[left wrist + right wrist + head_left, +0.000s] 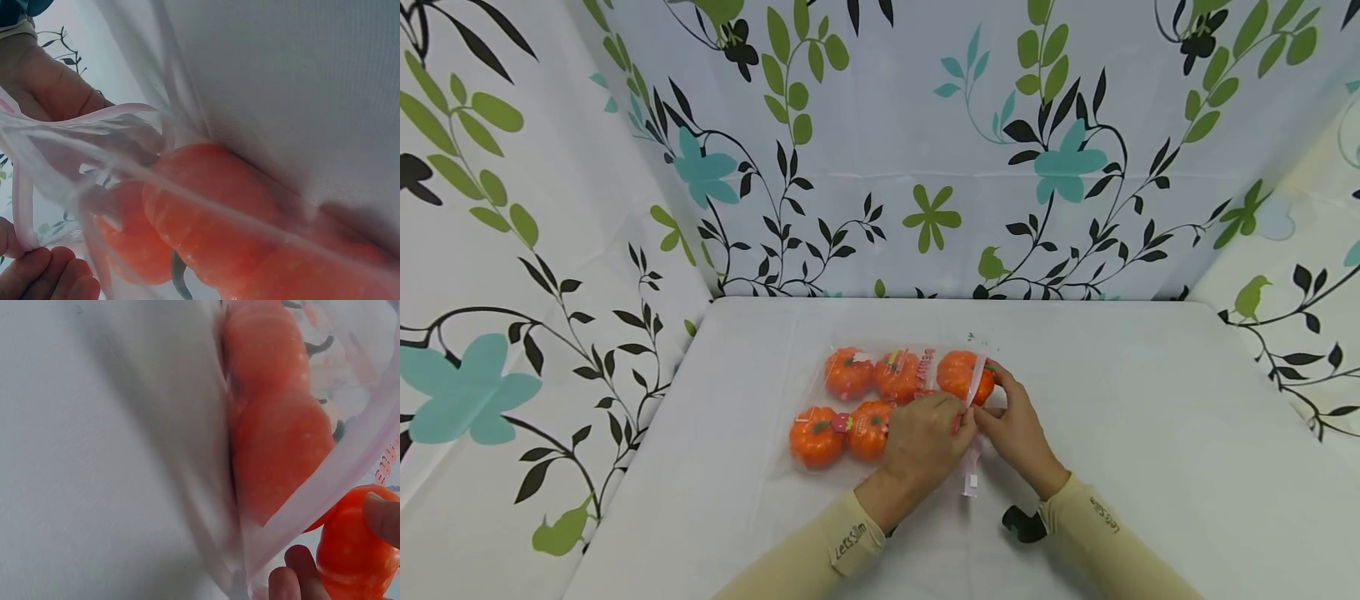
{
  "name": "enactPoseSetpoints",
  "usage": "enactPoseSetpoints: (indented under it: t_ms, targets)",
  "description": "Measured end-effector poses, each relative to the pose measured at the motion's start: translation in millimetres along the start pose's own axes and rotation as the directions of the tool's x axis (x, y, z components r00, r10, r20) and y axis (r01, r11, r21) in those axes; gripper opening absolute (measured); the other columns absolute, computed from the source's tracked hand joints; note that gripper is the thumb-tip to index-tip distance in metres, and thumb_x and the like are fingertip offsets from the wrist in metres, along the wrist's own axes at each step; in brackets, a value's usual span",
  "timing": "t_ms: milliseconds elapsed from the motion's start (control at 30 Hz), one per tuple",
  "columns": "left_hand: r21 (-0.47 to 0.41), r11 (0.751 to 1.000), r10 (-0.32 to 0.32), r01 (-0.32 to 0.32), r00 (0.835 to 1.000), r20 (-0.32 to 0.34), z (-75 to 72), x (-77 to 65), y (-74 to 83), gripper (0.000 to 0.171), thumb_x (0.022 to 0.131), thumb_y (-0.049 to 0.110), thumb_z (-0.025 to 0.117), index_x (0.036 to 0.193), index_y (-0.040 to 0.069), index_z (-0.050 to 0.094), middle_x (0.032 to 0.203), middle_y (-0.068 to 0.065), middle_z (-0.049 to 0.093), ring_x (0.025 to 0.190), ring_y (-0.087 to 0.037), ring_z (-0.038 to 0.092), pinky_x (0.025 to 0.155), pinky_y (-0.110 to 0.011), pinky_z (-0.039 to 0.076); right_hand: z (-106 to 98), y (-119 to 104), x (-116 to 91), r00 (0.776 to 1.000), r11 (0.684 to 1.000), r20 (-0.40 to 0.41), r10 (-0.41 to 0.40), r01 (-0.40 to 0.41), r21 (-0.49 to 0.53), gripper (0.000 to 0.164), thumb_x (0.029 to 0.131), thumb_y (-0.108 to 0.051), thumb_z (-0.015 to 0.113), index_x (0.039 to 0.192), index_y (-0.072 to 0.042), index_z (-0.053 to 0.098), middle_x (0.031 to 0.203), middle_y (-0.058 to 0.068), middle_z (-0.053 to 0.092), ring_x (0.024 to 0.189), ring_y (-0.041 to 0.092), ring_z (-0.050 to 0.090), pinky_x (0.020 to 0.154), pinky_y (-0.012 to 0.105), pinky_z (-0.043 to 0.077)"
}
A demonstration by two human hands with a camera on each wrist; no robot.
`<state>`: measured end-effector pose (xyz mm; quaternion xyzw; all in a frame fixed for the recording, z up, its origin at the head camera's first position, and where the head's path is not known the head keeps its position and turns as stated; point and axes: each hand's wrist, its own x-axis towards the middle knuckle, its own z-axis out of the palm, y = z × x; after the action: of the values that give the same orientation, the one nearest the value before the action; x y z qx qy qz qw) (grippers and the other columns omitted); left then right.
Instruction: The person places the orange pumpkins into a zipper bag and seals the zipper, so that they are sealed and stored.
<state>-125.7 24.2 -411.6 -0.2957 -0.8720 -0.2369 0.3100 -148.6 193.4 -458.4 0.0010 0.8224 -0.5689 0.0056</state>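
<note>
A clear zip bag [838,483] with a pink zip strip [977,379] lies on the table, holding several small orange pumpkins [817,437] in two rows. My left hand [928,433] pinches the bag's edge near its opening on the right; in the left wrist view its fingers [44,275] curl at the pink strip. At that opening my right hand [1018,429] grips an orange pumpkin [356,547], the thumb [384,515] on its side. The pink strip crosses over this pumpkin in the head view. My left hand hides part of the lower row.
A small black object [1024,525] lies by the right wrist. The white table [1150,400] ends at a patterned cloth [880,167] behind, with more cloth at both sides. Both forearms wear beige sleeves [820,550].
</note>
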Motion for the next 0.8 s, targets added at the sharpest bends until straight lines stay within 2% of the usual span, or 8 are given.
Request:
enactPoseSetpoints:
  t_ms: [167, 300, 533, 667, 800]
  targets:
    - [-0.002, 1.000, 0.001, -0.001, 1.000, 0.000, 1.2, 0.4, 0.5, 0.012, 0.084, 0.018, 0.081, 0.079, 0.008, 0.074, 0.072, 0.002, 0.068, 0.055, -0.008, 0.059, 0.052, -0.016, 0.048, 0.6, -1.2, 1.6, 1.000, 0.999, 0.008, -0.007, 0.006, 0.045, 0.072, 0.096, -0.006, 0.064, 0.158, -0.011, 0.026, 0.155, 0.024, 0.030, 0.110, 0.043, 0.064, 0.090, 0.043, 0.055]
    - [0.001, 1.000, -0.001, 0.001, 1.000, 0.000, 1.3, 1.0, 1.1, 0.012, 0.083, 0.018, 0.081, 0.079, 0.009, 0.074, 0.073, 0.001, 0.069, 0.055, -0.008, 0.060, 0.053, -0.016, 0.049, 1.6, -1.6, 0.7, 1.000, 0.999, 0.016, 0.008, -0.009, 0.054, 0.073, 0.097, -0.007, 0.063, 0.158, -0.012, 0.023, 0.155, 0.023, 0.029, 0.106, 0.039, 0.065, 0.092, 0.041, 0.054]
    - [0.013, 1.000, 0.014, -0.014, 1.000, -0.016, 2.0, 1.7, 0.9, 0.015, 0.084, 0.016, 0.080, 0.074, 0.008, 0.071, 0.067, 0.001, 0.065, 0.053, -0.007, 0.058, 0.051, -0.016, 0.048, -1.9, -2.3, -2.0, 0.998, 0.999, 0.043, 0.039, -0.040, 0.026, 0.078, 0.097, -0.011, 0.064, 0.160, -0.016, 0.017, 0.157, 0.020, 0.025, 0.083, 0.027, 0.068, 0.075, 0.028, 0.057]
    - [0.024, 0.999, 0.026, -0.025, 0.999, -0.024, 2.4, 2.1, 0.5, 0.017, 0.084, 0.016, 0.079, 0.072, 0.009, 0.070, 0.066, 0.002, 0.064, 0.053, -0.007, 0.057, 0.051, -0.017, 0.048, -4.4, -1.8, -1.1, 0.998, 0.999, 0.056, 0.028, -0.029, 0.016, 0.079, 0.096, -0.009, 0.064, 0.160, -0.016, 0.018, 0.157, 0.021, 0.025, 0.067, 0.026, 0.062, 0.066, 0.028, 0.056]
    - [0.032, 0.999, 0.035, -0.034, 0.999, -0.025, 3.2, 1.2, 0.8, 0.018, 0.082, 0.016, 0.080, 0.070, 0.009, 0.069, 0.064, 0.002, 0.063, 0.051, -0.007, 0.054, 0.049, -0.016, 0.045, -4.1, 0.1, 2.3, 0.999, 0.999, 0.048, 0.018, -0.017, -0.029, 0.080, 0.093, -0.006, 0.064, 0.159, -0.014, 0.019, 0.157, 0.022, 0.028, 0.058, 0.022, 0.056, 0.061, 0.028, 0.055]
